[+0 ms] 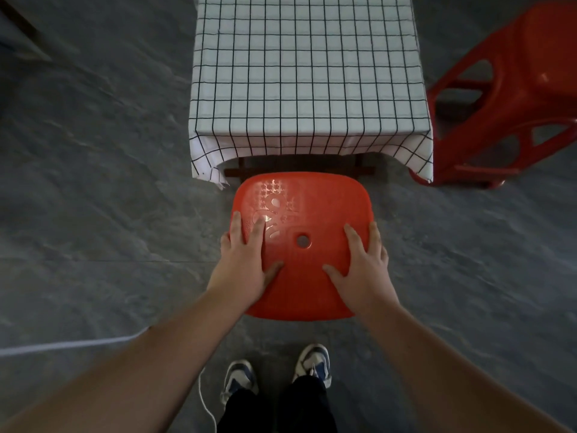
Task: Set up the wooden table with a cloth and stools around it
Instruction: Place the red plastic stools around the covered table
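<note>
Both hands, left hand (246, 260) and right hand (362, 267), press flat on the stool (315, 214), fingers spread, nudging it toward the cloth-covered table (306, 73).

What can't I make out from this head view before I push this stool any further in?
- Wooden table: the white black-grid cloth covers it; only dark bars show under the hem.
- Legs of the red plastic stool under both hands: hidden beneath its own seat.
- Second red plastic stool, right of the table: cut off by the right edge.
- Table's far end: beyond the top edge.
</note>
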{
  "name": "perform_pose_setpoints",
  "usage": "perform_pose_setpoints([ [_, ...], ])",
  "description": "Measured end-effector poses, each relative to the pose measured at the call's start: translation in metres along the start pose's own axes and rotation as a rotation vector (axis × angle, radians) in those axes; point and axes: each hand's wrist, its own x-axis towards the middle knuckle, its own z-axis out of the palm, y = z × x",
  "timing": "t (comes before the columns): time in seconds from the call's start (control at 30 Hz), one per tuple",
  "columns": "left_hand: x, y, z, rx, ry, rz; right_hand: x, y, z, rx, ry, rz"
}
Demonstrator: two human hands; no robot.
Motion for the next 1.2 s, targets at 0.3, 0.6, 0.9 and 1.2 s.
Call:
perform_pose_setpoints([
  [0.3,-0.067,-0.012,0.018,0.032,-0.083,0.004,-0.075,0.02,0.021,0.027,-0.007,0.042],
  [0.6,-0.103,-0.026,0.055,0.025,-0.06,-0.009,-0.101,0.045,0.053,0.029,-0.015,0.016],
  [0.9,-0.104,-0.024,0.057,0.014,-0.055,-0.022,-0.102,0.047,0.057,0.028,0.004,0.008],
  [1.2,-0.105,-0.023,0.056,-0.009,-0.069,-0.038,-0.101,0.046,0.056,-0.004,0.006,0.007],
])
